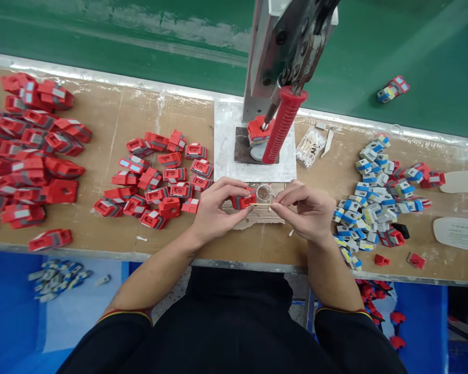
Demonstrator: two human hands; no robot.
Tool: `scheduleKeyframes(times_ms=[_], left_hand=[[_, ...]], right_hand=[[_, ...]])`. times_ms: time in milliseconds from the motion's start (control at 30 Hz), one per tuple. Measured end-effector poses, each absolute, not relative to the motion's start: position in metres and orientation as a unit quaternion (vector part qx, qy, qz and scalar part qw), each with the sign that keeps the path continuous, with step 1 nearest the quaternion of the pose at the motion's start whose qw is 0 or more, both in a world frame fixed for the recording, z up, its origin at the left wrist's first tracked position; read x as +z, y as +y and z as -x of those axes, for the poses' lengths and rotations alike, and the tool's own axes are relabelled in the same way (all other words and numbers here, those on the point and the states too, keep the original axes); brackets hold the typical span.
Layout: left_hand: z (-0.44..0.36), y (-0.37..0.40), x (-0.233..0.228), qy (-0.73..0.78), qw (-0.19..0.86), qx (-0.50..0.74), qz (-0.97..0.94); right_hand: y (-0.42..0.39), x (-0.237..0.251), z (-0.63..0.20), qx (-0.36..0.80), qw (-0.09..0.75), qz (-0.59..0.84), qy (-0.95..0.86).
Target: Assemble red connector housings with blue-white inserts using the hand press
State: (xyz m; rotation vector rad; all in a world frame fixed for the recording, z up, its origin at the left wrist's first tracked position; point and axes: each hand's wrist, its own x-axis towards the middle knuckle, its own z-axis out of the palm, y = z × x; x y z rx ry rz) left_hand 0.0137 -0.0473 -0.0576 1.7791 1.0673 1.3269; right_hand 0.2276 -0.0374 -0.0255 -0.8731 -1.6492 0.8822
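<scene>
The grip of the left hand (220, 208) is grasping a red toy part (241, 201) between the thumb and the fingers, at the near edge of the metal plate (226, 156). The grip of the right hand (306, 210) pinches a thin cotton swab (261, 204), which points to the left, with its end at the red toy part; whether it touches the part cannot be told. Just beside the swab is a small round clear dish (264, 194); what it contains is too small to tell.

The step in hand is probably putting some liquid, maybe glue, on this part with the swab. The next move, as it seems, calls for a steady left grip and a light, exact touch from the right one.

Beyond the hands, under the red handle (284, 127) of the press, another red piece (258, 127) sits on a dark block. To its right lies a packet of swabs (309, 147). Farther out on the tabletop (218, 253), loose red parts (175, 175) lie to the left, and a pile of white and blue parts (368, 195) lies to the right. One toy (393, 88) lies apart on the green surface (159, 62) behind.
</scene>
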Motion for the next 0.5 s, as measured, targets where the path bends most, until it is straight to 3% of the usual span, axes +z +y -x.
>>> scheduleKeyframes(times_ms=[267,433,500], left_hand=[[-0.012,-0.047,-0.057,0.409,0.333,0.512,-0.678],[-0.010,-0.046,-0.057,0.413,0.331,0.519,-0.672],[-0.009,-0.045,-0.058,0.420,0.329,0.525,-0.663]], right_hand=[[-0.034,-0.019,-0.247,0.332,0.529,0.364,-0.691],[-0.026,-0.028,-0.247,0.268,0.357,0.404,-0.798],[-0.022,-0.031,-0.253,0.276,0.324,0.378,-0.822]])
